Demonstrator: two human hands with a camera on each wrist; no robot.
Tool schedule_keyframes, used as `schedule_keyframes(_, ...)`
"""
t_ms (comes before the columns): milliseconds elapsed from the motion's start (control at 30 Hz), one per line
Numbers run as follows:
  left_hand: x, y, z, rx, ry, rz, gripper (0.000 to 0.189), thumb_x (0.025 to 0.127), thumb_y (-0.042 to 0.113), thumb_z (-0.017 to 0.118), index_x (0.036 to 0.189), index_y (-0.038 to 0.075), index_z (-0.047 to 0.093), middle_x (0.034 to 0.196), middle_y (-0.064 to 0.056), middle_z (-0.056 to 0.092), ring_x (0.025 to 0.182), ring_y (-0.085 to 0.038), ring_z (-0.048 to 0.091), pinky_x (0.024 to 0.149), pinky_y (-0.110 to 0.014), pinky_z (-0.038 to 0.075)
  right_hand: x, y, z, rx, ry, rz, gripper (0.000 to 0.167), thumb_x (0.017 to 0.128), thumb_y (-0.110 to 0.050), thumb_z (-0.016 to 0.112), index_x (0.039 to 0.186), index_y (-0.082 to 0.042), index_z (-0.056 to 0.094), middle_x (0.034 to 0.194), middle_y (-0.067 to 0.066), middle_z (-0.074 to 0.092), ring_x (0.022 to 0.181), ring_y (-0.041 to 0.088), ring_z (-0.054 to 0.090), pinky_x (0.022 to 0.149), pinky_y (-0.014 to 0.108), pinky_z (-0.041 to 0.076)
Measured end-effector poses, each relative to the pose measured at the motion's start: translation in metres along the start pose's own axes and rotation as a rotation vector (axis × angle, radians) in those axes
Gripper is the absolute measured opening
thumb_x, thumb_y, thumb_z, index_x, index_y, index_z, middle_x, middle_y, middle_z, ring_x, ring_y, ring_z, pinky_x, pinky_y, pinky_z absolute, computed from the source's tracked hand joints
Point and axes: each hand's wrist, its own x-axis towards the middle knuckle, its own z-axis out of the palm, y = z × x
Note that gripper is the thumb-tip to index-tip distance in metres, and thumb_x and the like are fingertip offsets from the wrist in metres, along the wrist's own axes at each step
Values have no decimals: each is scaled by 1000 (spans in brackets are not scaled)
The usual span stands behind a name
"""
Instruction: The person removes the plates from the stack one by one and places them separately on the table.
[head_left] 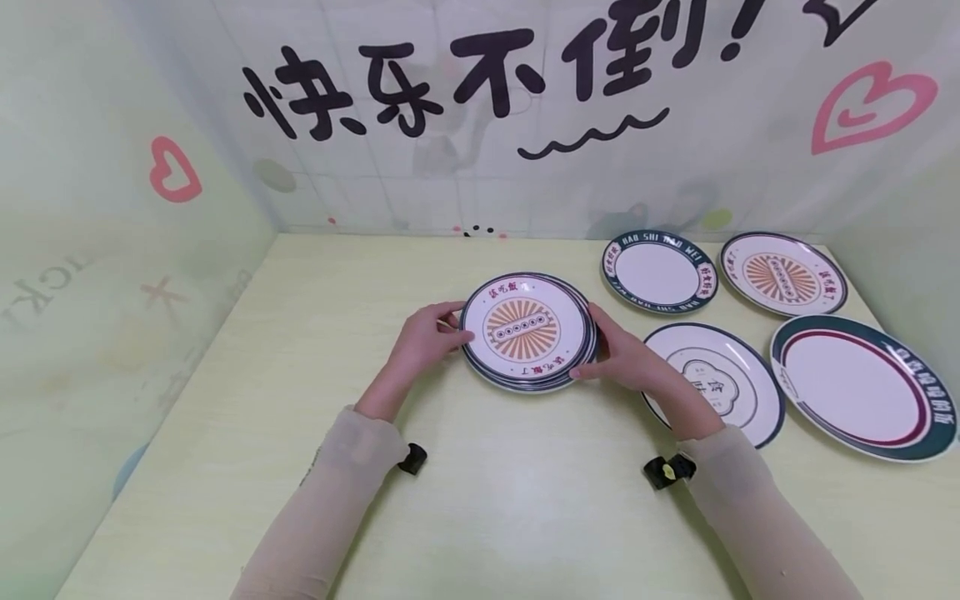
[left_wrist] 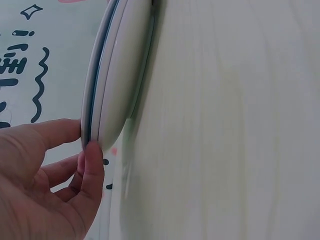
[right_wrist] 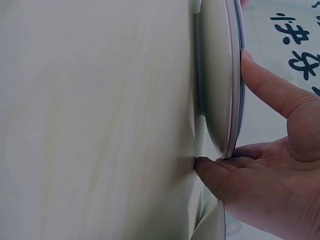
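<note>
A stack of several round plates [head_left: 525,329] is at the middle of the table, held from both sides. Its top plate is white with an orange sunburst, red characters and a dark rim line. My left hand [head_left: 427,337] grips the stack's left edge, thumb over the rim and fingers at the side. On the opposite edge, my right hand [head_left: 622,357] holds the rim with the thumb near the top plate. In the left wrist view, the fingers pinch the layered rims [left_wrist: 97,100]. The right wrist view shows fingertips under the stack's edge [right_wrist: 220,85], low by the tabletop.
To the right lie a green-rimmed plate [head_left: 660,273], a sunburst plate [head_left: 783,275], a white plate with a cloud-shaped emblem [head_left: 708,375] and a larger green-rimmed oval plate [head_left: 855,383]. My right forearm passes over the emblem plate. A printed backdrop [head_left: 465,183] stands behind the table [head_left: 480,500].
</note>
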Motion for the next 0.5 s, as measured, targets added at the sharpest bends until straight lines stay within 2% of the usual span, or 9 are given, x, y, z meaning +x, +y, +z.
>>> schedule_keyframes(200, -2, 2, -2, -80, 3, -29, 58, 90, 13, 73, 145, 14, 54, 112, -9, 58, 96, -20, 64, 71, -21, 60, 0, -2, -1, 24, -5, -31, 114, 82, -15, 80, 161, -9, -2, 168, 19, 2, 156, 38, 0, 128, 54, 3)
schedule_keyframes(500, -1, -4, -5, -165, 10, -30, 54, 90, 9, 72, 141, 7, 56, 124, -15, 63, 113, -27, 67, 80, -26, 63, 2, 0, 0, 4, -6, 11, 115, 83, -18, 80, 161, -11, -4, 168, 19, 2, 155, 39, 1, 128, 54, 4)
